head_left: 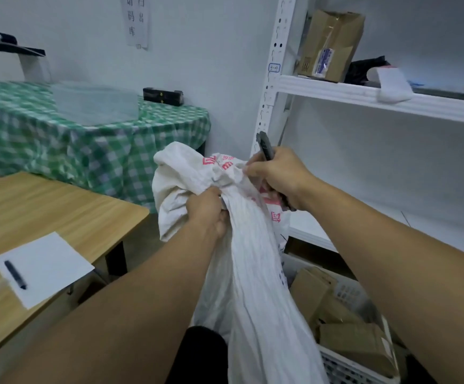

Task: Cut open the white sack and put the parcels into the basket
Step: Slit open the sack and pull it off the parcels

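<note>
The white sack with red print hangs upright in front of me, its neck bunched together. My left hand grips the gathered neck from the left. My right hand holds a dark utility knife and also pinches the sack fabric just above the neck. Below on the right stands a white slotted basket holding several brown cardboard parcels. The sack's lower part hangs over the basket's left side and hides part of it.
A wooden table at left carries a sheet of paper with a pen. Behind it is a green checked tablecloth under a clear box. A white shelving unit on the right holds a cardboard box.
</note>
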